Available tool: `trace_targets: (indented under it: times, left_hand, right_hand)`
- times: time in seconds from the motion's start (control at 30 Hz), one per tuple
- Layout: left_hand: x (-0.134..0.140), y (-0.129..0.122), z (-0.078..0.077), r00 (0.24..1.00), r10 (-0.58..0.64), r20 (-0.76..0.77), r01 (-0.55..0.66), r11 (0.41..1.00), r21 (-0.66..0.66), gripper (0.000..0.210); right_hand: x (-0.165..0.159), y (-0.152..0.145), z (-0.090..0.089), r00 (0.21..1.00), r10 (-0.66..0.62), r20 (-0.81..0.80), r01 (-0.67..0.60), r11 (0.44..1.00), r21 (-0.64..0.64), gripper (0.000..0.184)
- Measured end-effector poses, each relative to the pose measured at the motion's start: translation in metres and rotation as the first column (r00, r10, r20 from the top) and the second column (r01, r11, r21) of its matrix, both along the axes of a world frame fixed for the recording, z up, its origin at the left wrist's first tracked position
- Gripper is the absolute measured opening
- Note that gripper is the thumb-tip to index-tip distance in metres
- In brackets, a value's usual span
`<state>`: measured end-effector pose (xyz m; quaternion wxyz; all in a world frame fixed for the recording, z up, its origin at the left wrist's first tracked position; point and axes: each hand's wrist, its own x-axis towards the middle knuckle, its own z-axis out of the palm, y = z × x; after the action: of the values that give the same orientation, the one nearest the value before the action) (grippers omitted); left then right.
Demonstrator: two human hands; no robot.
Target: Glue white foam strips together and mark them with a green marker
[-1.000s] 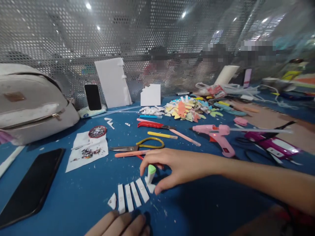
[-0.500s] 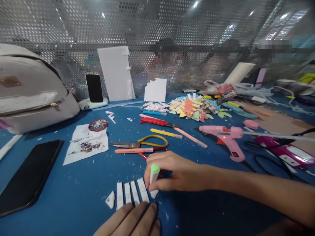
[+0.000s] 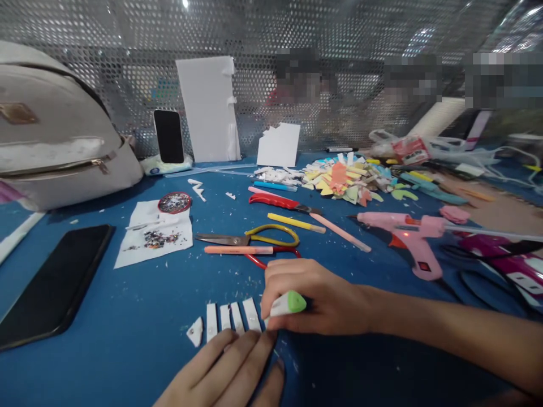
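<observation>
Right hand (image 3: 316, 297) comes in from the right, fingers curled around a small white tube with a light green cap (image 3: 287, 304), tipped almost flat so its white end points left at the nearest of the short white foam strips (image 3: 231, 319). That low tilt looks chosen to put the tip right against the strip's edge. Left hand (image 3: 231, 370) lies at the near edge, fingers stretched flat and loose, grasping nothing; its fingertips press on the near ends of the strips, seemingly to pin the row so nothing slides. The strips sit side by side in a fan on the blue table cover (image 3: 127, 316), with an odd white scrap (image 3: 195, 332) just left of them.

Just beyond the right hand, yellow-handled scissors (image 3: 250, 237) and an orange pencil (image 3: 237, 250) lie close by. Farther right, a pink hot glue gun (image 3: 405, 237) rests on its side. A heap of coloured paper cut-outs (image 3: 343, 182) sits towards the far mesh wall. Left of centre, a white sheet with glitter bits (image 3: 155, 240), and a black phone lying flat (image 3: 51, 282) near the left edge.
</observation>
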<state>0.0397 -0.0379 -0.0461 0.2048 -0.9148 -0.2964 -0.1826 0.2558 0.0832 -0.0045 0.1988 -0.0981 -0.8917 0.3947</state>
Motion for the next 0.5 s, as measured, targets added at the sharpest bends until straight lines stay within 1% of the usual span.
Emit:
trace_targets:
  times: [0.07, 0.17, 0.2, 0.27, 0.3, 0.33, 0.43, 0.5]
  left_hand:
    - [0.001, 0.0, 0.002, 0.999, 0.009, 0.043, -0.009, 1.0, 0.003, 0.048]
    - [0.003, 0.002, 0.003, 0.999, -0.033, -0.017, 0.034, 0.999, 0.02, 0.047]
    - [0.005, 0.002, 0.001, 1.0, -0.03, -0.009, 0.03, 0.999, 0.027, 0.047]
    - [0.01, 0.002, -0.005, 0.997, -0.003, 0.071, 0.001, 0.999, 0.039, 0.048]
    - [0.013, 0.002, -0.009, 0.975, 0.029, 0.219, -0.044, 0.997, 0.065, 0.05]
    - [0.015, 0.001, -0.014, 0.958, 0.037, 0.283, -0.055, 0.997, 0.056, 0.049]
    - [0.02, 0.0, -0.025, 0.949, 0.029, 0.314, -0.043, 0.998, 0.039, 0.041]
    - [0.019, -0.001, -0.027, 0.952, 0.025, 0.306, -0.042, 0.998, 0.047, 0.037]
  right_hand:
    - [0.0, 0.001, -0.002, 1.0, 0.014, -0.027, -0.013, 1.0, 0.024, 0.037]
    - [0.0, 0.001, -0.005, 0.996, 0.02, -0.087, -0.017, 0.999, 0.029, 0.035]
    - [0.0, 0.002, -0.006, 0.994, 0.02, -0.111, -0.017, 0.999, 0.027, 0.033]
    - [0.0, 0.002, -0.007, 0.989, 0.012, -0.146, -0.009, 1.0, 0.018, 0.026]
    - [0.0, 0.002, -0.008, 0.988, 0.003, -0.154, -0.001, 1.0, 0.012, 0.023]
    - [0.0, 0.002, -0.008, 0.987, -0.011, -0.158, 0.012, 1.0, 0.004, 0.02]
    - [0.001, 0.002, -0.009, 0.987, -0.057, -0.15, 0.054, 0.998, -0.019, 0.016]
    - [0.002, 0.002, -0.009, 0.987, -0.078, -0.142, 0.074, 0.997, -0.037, 0.017]
